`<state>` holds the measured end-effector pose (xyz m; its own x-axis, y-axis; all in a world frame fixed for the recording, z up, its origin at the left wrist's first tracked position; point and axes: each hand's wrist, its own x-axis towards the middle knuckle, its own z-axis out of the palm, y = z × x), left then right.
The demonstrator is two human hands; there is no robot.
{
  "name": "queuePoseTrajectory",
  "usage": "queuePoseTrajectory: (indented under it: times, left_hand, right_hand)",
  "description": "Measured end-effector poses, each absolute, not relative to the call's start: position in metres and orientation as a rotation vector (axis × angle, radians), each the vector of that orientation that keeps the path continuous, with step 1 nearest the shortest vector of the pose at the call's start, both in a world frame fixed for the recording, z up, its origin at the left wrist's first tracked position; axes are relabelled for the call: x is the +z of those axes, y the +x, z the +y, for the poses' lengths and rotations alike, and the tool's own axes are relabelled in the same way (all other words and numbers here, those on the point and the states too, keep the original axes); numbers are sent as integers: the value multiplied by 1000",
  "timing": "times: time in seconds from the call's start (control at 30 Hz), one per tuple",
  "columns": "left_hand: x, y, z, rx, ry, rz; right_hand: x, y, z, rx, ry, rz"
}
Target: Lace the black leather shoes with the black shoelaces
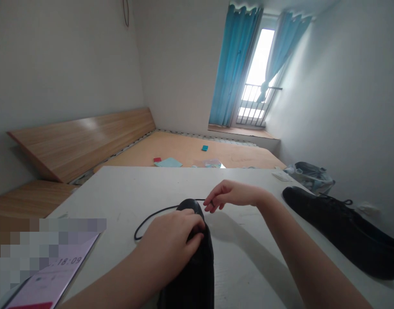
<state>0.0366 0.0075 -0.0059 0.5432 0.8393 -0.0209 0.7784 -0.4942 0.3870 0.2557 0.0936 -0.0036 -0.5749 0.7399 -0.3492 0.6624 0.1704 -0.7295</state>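
Note:
A black shoe (197, 274) lies on the white table, its toe pointing away from me. My left hand (176, 236) rests over the front of this shoe, thumb and fingers bent together at the lacing; what they pinch there is hidden. A black shoelace (152, 213) loops out to the left of the shoe. To the right of the toe, my right hand (225, 195) is raised above the table with its fingers curled together. A length of the lace runs from the toe area to its fingertips.
A second black shoe (341, 227), laced, lies at the right of the white table (126, 184). At the lower left is a lit screen (65, 266). Beyond the table stands a bed (180, 143) with small coloured items, and a plastic bag (313, 176) sits at the right.

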Motion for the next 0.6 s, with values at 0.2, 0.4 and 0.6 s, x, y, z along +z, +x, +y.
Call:
queuePoseTrajectory:
  times: [0.2,0.4,0.6]
  left_hand:
    - [-10,41,7,250,2456,1371]
    - [-13,45,7,297,2416,1449]
    - [-13,46,5,286,2422,1469]
  right_hand:
    - [-1,251,78,1488,-1520,-2393]
    - [-2,239,69,1735,-1465,-2484]
    - [4,239,71,1702,-1429,-2445]
